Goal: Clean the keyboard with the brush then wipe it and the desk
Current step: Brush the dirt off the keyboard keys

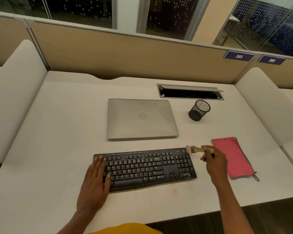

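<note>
Pressing the flat left hand [95,179] on the left end of the keyboard [145,168], near on the desk [57,132]. Gripping the brush [195,148] in the right hand [213,159], blurred bristles seemingly touching the far right corner. Risking flicking crumbs [186,174] onto the pink cloth [233,157] by sweeping rightward.

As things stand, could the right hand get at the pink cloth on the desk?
Likely yes: the folded pink cloth lies flat right beside the right hand, nothing between them. But its fingers grip the small wooden-handled brush, so grasping would likely mean putting that down first.
</note>
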The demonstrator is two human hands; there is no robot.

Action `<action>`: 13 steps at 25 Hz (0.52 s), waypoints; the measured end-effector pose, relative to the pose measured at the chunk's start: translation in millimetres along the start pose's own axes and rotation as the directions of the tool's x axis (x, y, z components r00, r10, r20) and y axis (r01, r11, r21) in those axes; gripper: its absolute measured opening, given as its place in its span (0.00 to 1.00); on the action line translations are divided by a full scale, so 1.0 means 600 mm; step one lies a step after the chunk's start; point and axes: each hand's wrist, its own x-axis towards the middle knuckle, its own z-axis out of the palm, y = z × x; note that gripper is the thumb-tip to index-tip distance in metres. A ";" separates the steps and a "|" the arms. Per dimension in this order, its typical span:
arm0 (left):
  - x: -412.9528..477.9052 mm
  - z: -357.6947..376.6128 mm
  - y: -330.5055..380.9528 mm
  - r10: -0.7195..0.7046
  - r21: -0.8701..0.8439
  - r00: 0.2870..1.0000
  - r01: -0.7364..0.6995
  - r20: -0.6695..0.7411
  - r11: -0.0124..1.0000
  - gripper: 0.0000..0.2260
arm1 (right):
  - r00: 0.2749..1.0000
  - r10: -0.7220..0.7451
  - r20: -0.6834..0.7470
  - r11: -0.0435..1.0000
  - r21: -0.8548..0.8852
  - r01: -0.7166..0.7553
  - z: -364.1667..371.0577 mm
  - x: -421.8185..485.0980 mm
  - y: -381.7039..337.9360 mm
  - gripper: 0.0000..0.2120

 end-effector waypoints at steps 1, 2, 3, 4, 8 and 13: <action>0.000 0.000 0.000 -0.001 -0.001 1.000 0.001 0.001 1.000 0.31 | 0.999 -0.007 0.033 1.000 -0.023 0.008 0.000 -0.002 0.003 0.07; 0.001 0.000 0.000 -0.004 0.000 1.000 0.004 0.003 1.000 0.31 | 0.998 -0.013 0.066 0.998 -0.056 0.017 -0.003 -0.004 0.008 0.08; 0.000 0.001 -0.001 -0.007 0.000 1.000 0.007 0.006 1.000 0.31 | 0.995 -0.020 0.097 0.995 -0.093 0.029 -0.008 -0.007 0.014 0.09; 0.000 0.001 -0.002 -0.009 0.000 1.000 0.009 0.007 1.000 0.31 | 0.992 -0.031 0.124 0.989 -0.140 0.049 -0.015 -0.010 0.021 0.09; 0.001 0.002 -0.003 -0.004 0.003 1.000 0.004 0.009 1.000 0.31 | 0.977 -0.061 0.202 0.953 -0.280 0.117 -0.038 -0.019 0.029 0.10; 0.001 0.002 -0.004 0.002 0.008 1.000 -0.002 0.011 1.000 0.31 | 0.972 -0.192 0.133 0.955 -0.203 0.216 -0.022 -0.055 0.006 0.06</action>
